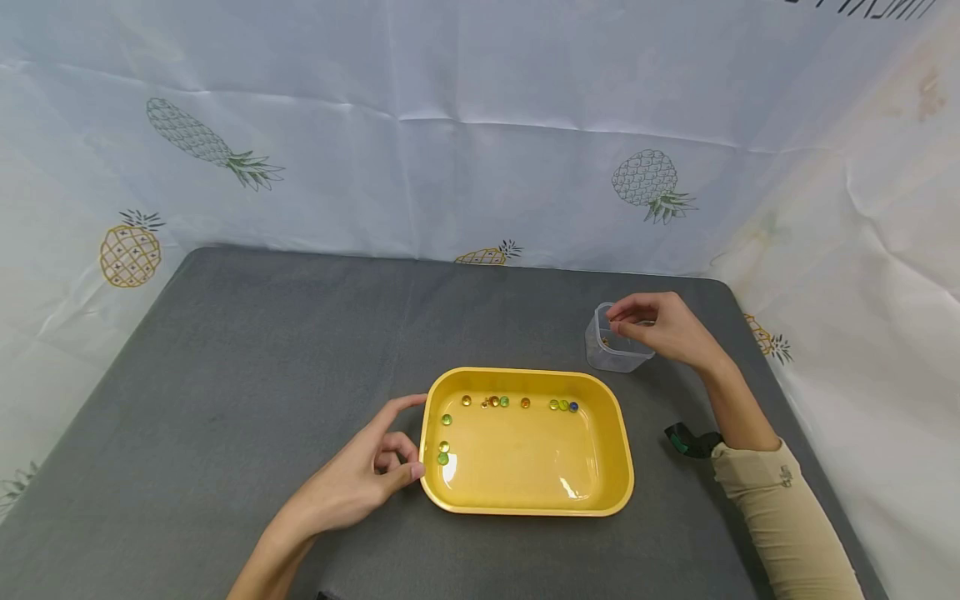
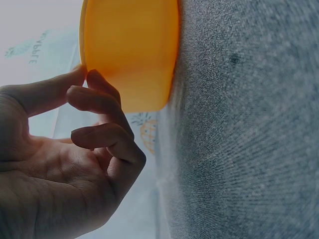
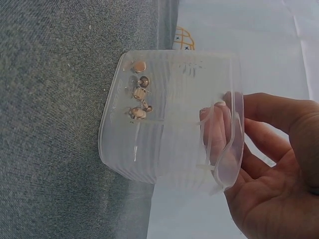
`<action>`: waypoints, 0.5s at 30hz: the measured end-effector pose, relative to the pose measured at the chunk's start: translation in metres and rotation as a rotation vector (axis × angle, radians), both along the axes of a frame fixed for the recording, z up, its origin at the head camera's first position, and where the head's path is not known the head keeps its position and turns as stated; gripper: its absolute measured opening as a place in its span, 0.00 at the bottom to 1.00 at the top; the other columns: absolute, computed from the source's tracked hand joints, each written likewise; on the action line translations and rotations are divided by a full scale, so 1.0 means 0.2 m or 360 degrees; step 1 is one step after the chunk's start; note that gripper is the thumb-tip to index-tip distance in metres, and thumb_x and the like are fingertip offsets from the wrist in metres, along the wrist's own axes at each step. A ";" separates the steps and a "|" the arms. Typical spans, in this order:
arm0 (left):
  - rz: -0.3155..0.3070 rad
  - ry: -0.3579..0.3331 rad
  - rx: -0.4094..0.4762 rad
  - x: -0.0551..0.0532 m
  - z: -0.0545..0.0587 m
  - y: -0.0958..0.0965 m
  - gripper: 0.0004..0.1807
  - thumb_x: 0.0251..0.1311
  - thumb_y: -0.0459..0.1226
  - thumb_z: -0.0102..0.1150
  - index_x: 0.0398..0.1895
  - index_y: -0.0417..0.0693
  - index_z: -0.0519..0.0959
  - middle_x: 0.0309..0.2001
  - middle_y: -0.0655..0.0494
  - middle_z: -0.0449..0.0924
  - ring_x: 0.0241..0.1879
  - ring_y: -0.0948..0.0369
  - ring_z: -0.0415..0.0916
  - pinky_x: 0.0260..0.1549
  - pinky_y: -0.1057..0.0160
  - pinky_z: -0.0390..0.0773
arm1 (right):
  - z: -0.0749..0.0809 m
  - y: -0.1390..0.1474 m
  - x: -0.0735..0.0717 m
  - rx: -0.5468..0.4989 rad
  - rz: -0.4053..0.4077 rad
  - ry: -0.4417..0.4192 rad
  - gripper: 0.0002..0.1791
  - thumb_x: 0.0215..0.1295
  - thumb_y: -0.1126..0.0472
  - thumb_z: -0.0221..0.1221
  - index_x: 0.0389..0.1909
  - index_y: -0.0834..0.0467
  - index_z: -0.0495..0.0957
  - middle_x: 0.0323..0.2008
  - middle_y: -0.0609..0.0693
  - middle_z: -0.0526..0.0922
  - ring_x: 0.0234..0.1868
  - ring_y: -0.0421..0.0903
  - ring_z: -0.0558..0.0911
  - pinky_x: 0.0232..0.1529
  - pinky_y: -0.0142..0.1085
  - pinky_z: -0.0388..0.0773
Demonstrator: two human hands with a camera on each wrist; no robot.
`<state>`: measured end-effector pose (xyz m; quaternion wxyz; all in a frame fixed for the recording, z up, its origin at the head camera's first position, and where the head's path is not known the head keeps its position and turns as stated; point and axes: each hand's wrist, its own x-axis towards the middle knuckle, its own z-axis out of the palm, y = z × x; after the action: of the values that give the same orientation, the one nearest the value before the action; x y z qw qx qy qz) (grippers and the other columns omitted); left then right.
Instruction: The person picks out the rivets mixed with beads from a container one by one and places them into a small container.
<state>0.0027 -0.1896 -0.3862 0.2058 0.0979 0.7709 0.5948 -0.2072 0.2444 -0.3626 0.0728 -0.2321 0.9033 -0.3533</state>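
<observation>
A yellow tray [image 1: 525, 507] lies on the grey table, with several glass marbles [image 1: 564, 406] along its back and left sides. Among them is a small gold-coloured piece [image 1: 484, 404]. My left hand [image 1: 360, 475] grips the tray's left rim with thumb and finger; the left wrist view shows the remaining fingers bent beside the orange-looking wall [image 2: 132, 55]. Over the mouth of a clear plastic container [image 1: 618, 362] is my right hand [image 1: 667, 333], fingers bent. Its fingertips show through the plastic; whether they pinch something is hidden. Several shiny metal pieces [image 3: 139, 93] lie inside the container.
A white cloth [image 1: 420, 183] with pineapple prints hangs behind and beside the grey table [image 1: 285, 358]. The container stands just behind the tray's right corner. A dark strap [image 1: 693, 442] is at the right wrist, by a beige sleeve [image 1: 780, 508].
</observation>
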 end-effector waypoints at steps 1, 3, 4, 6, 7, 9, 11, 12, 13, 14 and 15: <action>-0.0001 0.0000 0.0002 0.00 0.00 0.00 0.44 0.72 0.31 0.66 0.85 0.52 0.54 0.38 0.42 0.82 0.24 0.68 0.72 0.29 0.68 0.74 | 0.00 0.00 0.00 0.0001 -0.0003 -0.0001 0.11 0.74 0.67 0.67 0.53 0.64 0.87 0.47 0.60 0.91 0.42 0.42 0.89 0.42 0.24 0.83; 0.0000 -0.0002 0.0003 0.00 0.00 0.00 0.44 0.72 0.31 0.66 0.85 0.52 0.54 0.38 0.42 0.82 0.24 0.68 0.72 0.29 0.68 0.74 | 0.00 0.00 0.00 0.0002 -0.0003 -0.0001 0.11 0.74 0.67 0.67 0.53 0.64 0.87 0.47 0.60 0.91 0.42 0.41 0.89 0.42 0.24 0.83; 0.0000 -0.0004 0.0003 0.00 0.00 0.00 0.44 0.72 0.31 0.66 0.85 0.52 0.54 0.38 0.42 0.82 0.24 0.68 0.72 0.29 0.68 0.74 | 0.00 0.00 0.00 0.0003 -0.0002 0.0001 0.11 0.74 0.67 0.67 0.53 0.64 0.87 0.47 0.60 0.91 0.42 0.41 0.89 0.42 0.23 0.83; 0.0001 -0.0009 0.0001 0.00 0.00 0.00 0.44 0.72 0.31 0.66 0.85 0.52 0.53 0.38 0.42 0.82 0.24 0.68 0.72 0.29 0.68 0.74 | 0.01 0.00 0.00 0.0006 -0.0006 -0.0001 0.11 0.74 0.67 0.67 0.53 0.63 0.87 0.47 0.60 0.91 0.42 0.40 0.89 0.43 0.23 0.83; 0.0002 -0.0011 -0.0002 0.00 0.00 0.00 0.44 0.72 0.32 0.66 0.85 0.52 0.53 0.38 0.42 0.82 0.24 0.68 0.72 0.29 0.68 0.74 | 0.01 0.00 0.00 0.0006 -0.0008 -0.0002 0.11 0.74 0.67 0.67 0.53 0.63 0.87 0.47 0.60 0.91 0.42 0.41 0.89 0.43 0.23 0.83; 0.0002 -0.0016 -0.0006 0.00 0.00 0.00 0.44 0.72 0.32 0.66 0.85 0.51 0.53 0.38 0.42 0.82 0.24 0.68 0.72 0.29 0.68 0.74 | 0.01 0.00 0.00 0.0006 -0.0009 -0.0005 0.11 0.74 0.67 0.66 0.53 0.63 0.87 0.47 0.60 0.91 0.42 0.42 0.89 0.43 0.23 0.83; 0.0001 -0.0018 -0.0007 0.00 0.00 0.00 0.44 0.72 0.32 0.66 0.85 0.51 0.53 0.38 0.42 0.82 0.24 0.68 0.72 0.29 0.68 0.74 | 0.01 0.00 0.00 0.0006 -0.0012 -0.0009 0.10 0.74 0.67 0.66 0.53 0.64 0.88 0.47 0.60 0.91 0.43 0.45 0.90 0.43 0.23 0.83; 0.0000 -0.0018 -0.0008 0.00 0.00 0.00 0.44 0.72 0.32 0.66 0.85 0.51 0.53 0.38 0.42 0.82 0.24 0.68 0.72 0.29 0.68 0.74 | 0.01 0.00 0.00 0.0007 -0.0011 -0.0010 0.10 0.74 0.67 0.66 0.53 0.64 0.87 0.47 0.60 0.91 0.43 0.47 0.90 0.43 0.23 0.83; -0.0001 -0.0018 -0.0007 0.00 0.00 0.00 0.44 0.72 0.32 0.66 0.85 0.51 0.53 0.38 0.42 0.82 0.24 0.68 0.72 0.29 0.68 0.74 | 0.01 0.00 0.00 0.0007 -0.0010 -0.0010 0.11 0.74 0.67 0.66 0.53 0.64 0.87 0.47 0.60 0.91 0.43 0.47 0.90 0.43 0.23 0.83; -0.0001 -0.0018 -0.0006 0.00 0.00 0.00 0.44 0.72 0.32 0.66 0.85 0.51 0.53 0.38 0.42 0.82 0.24 0.68 0.72 0.29 0.68 0.74 | 0.01 0.00 0.00 0.0009 -0.0007 -0.0007 0.11 0.74 0.67 0.66 0.53 0.64 0.87 0.47 0.60 0.91 0.43 0.47 0.90 0.43 0.23 0.83; -0.0001 -0.0018 -0.0006 0.00 0.00 0.00 0.44 0.72 0.32 0.66 0.85 0.51 0.53 0.38 0.42 0.82 0.24 0.68 0.72 0.29 0.68 0.74 | 0.01 0.00 0.00 0.0009 -0.0007 -0.0007 0.11 0.74 0.67 0.66 0.53 0.64 0.87 0.47 0.60 0.91 0.43 0.47 0.90 0.43 0.23 0.83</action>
<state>0.0021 -0.1896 -0.3861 0.2106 0.0944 0.7708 0.5938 -0.2071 0.2442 -0.3603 0.0747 -0.2290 0.9047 -0.3514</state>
